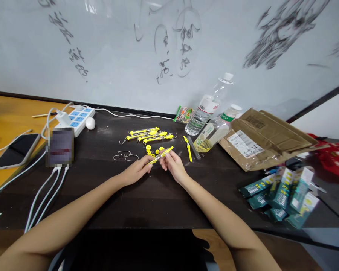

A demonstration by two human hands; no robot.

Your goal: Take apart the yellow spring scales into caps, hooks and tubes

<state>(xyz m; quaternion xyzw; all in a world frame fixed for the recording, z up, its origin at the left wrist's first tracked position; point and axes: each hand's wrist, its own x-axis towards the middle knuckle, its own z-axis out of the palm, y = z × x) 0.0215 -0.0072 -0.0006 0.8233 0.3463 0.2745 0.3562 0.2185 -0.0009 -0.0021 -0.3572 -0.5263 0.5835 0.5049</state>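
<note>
Past both hands (135, 171), yellow caps (148, 148), spring scales (142, 135); bottles (202, 113) rightward

The left grip (137, 168) conceals the lower end of the slim yellow-and-clear plastic tube (159, 156). Left of this grip, the dark rectangular device (61, 146) is pixelated. Far right, the crumpled red article (331, 162) is blurred and edge-cropped.

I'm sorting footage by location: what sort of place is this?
Likely an office or classroom: a scribbled-on whiteboard stands behind a dark desk, and a power strip lies nearby.
</note>
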